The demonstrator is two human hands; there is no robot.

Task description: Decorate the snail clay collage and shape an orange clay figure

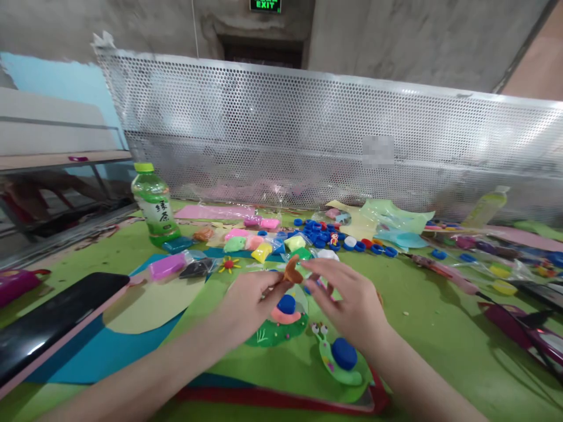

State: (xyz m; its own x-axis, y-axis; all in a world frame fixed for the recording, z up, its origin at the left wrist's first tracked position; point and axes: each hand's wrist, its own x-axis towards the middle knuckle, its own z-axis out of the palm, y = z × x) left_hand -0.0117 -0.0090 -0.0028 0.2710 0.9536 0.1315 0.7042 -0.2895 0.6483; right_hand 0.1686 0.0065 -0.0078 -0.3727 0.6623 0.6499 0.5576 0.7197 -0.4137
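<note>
- Below both hands, nearest to the body, runs the red edge (246,396) of a board, passing between the forearms.
- Just under the right hand (354,296), a green snail figure (329,363) with round blue shell lies close to the board's corner.
- Between the hands, raised, is a brown clay piece (293,272): the left hand (248,302) pinches it; the right is half-opened just beside it, and I cannot tell if it touches.
- Right of the right forearm, a wide stretch of green table top (426,346) gives side room.
- Left of the left forearm, a blue sheet (109,357) reaches toward a black flat device (57,316).
- Beyond the hands, clay packets (262,252) and blue rings (323,239) are crowded.
- Farthest, a perforated panel (285,129) closes the far side.
</note>
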